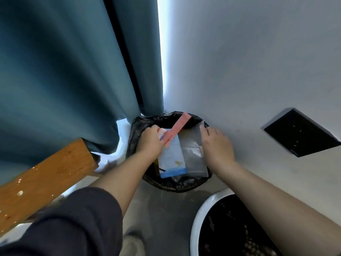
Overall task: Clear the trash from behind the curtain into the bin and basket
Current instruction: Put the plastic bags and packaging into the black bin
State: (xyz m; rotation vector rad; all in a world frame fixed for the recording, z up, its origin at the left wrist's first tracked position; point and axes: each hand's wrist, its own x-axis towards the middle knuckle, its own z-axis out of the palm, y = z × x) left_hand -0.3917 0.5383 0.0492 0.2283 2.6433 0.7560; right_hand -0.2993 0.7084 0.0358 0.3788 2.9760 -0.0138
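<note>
Floor [162, 206]: grey, mottled. It bore one bin [136, 130] lined with a black bag, far centre; one white-rimmed round container [200, 215] (dark contents), near right; crumpled white material [121, 130], left of the bin at the curtain [55, 80] foot; one shoe [132, 242], near centre.

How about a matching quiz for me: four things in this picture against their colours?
Things:
1. curtain
2. bin liner
3. paper strip
4. plastic bag

Colours:
A. black
B. grey
C. teal
D. pink

Pairs: 1-C, 2-A, 3-D, 4-B
</note>
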